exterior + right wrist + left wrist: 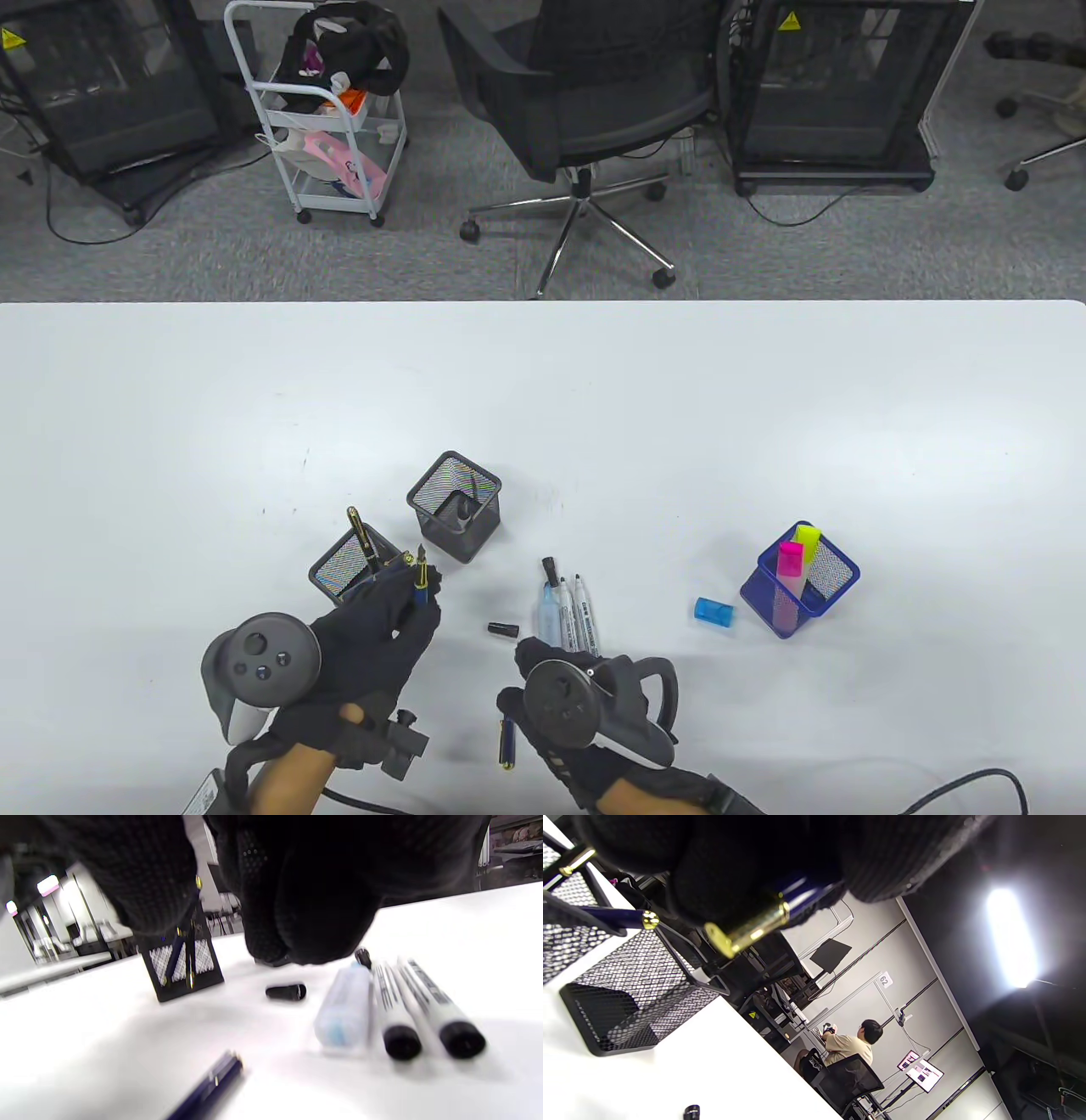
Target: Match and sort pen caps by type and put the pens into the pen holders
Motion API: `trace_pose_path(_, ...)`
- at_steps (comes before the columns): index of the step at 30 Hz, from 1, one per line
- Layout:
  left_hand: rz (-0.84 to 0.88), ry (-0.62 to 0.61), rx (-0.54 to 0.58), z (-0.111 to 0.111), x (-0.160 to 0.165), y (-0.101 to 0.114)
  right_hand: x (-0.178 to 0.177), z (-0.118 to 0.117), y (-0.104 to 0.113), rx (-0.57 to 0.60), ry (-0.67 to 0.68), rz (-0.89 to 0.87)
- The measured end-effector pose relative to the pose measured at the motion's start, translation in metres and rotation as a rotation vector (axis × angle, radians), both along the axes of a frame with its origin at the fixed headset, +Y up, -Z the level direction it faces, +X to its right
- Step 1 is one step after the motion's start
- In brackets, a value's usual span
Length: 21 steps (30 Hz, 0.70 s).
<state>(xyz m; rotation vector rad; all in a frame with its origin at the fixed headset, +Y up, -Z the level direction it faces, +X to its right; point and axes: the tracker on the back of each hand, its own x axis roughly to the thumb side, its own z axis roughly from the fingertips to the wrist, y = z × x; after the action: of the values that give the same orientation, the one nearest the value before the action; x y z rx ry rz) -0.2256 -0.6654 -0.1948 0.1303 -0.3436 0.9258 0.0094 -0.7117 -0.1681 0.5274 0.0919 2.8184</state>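
My left hand grips a dark blue fountain pen, its uncapped nib pointing up, beside a black mesh holder that holds a black and gold pen. In the left wrist view the pen's gold band sticks out of my fingers. My right hand hovers with loosely curled fingers and holds nothing, just below a pale blue highlighter and two whiteboard markers. A dark blue pen cap lies by that hand's left side. A small black cap lies between my hands.
A second black mesh holder stands behind the first. A blue mesh holder at the right holds a pink and a yellow highlighter. A blue cap lies just left of it. Beyond the table stand an office chair and a cart.
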Motion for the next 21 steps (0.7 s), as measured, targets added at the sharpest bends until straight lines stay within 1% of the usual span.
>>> trace_pose_path(2, 0.000, 0.000, -0.003, 0.000, -0.001, -0.001, -0.005, -0.001, -0.006, -0.063, 0.008, 0.063)
trace_pose_path(7, 0.007, 0.011, -0.003, -0.002, -0.003, 0.000, -0.014, 0.000, -0.019, -0.076, 0.033, 0.120)
trace_pose_path(12, 0.005, 0.020, -0.008, -0.002, -0.004, 0.000, -0.031, 0.008, -0.031, -0.017, 0.087, 0.267)
trace_pose_path(17, -0.006, 0.020, -0.009, -0.002, -0.005, 0.000, -0.042, 0.012, -0.040, 0.014, 0.131, 0.358)
trace_pose_path(21, -0.015, 0.016, -0.010, -0.002, -0.004, 0.000, -0.043, 0.013, -0.042, 0.001, 0.143, 0.341)
